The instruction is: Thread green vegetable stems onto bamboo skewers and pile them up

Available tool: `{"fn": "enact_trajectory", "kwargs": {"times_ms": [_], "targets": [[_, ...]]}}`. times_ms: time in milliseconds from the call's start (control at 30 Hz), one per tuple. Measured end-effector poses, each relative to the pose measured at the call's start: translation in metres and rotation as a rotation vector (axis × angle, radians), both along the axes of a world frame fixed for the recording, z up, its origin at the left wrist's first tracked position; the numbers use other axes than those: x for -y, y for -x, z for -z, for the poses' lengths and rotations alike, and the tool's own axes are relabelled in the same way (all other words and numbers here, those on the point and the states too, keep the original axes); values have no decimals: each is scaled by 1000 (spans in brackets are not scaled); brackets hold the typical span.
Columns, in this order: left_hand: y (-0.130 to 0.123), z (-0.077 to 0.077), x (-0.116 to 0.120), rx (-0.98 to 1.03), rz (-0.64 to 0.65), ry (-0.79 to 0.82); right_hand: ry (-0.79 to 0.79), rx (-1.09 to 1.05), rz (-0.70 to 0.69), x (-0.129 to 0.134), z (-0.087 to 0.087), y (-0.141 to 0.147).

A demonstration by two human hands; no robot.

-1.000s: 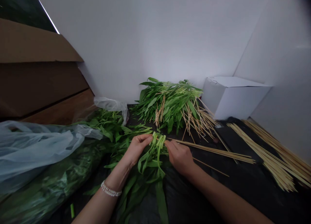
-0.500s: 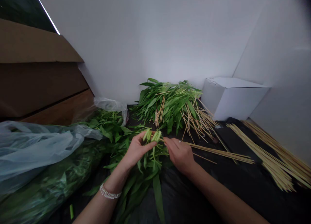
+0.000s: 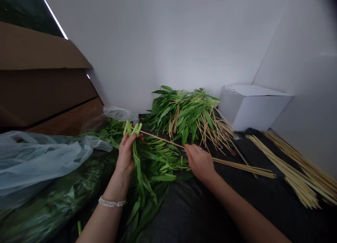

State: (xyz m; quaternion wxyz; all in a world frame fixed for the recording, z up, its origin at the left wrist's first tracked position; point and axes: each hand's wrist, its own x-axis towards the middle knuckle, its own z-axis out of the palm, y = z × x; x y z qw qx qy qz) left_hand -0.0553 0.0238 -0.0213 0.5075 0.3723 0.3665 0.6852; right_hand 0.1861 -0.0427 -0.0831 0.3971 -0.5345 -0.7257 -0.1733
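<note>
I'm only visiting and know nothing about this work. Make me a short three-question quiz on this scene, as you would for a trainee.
1. What does the left hand grip?
A) a plastic bag
B) a bunch of leafy stems
C) a bracelet

2. True or false: in the picture, the white box stands to the right of the heap of greens.

3. Fill in: a thin ____ runs between the right hand and the bunch.

Key: 1. B; 2. True; 3. stick
</note>
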Motion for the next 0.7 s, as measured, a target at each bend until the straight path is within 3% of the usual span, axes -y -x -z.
{"fn": "enact_trajectory", "kwargs": {"times_ms": [200, 400, 533, 700], "targets": [[-5, -1, 5, 33, 104, 63, -2, -306, -119, -4, -5, -10], [-16, 10, 8, 17, 304, 149, 46, -698, -64, -10, -18, -24], [-25, 26, 7, -135, 462, 187, 98, -909, -80, -27, -22, -46], [-28, 31, 8, -227, 506, 185, 115, -1003, -50, -54, -15, -85]]}}
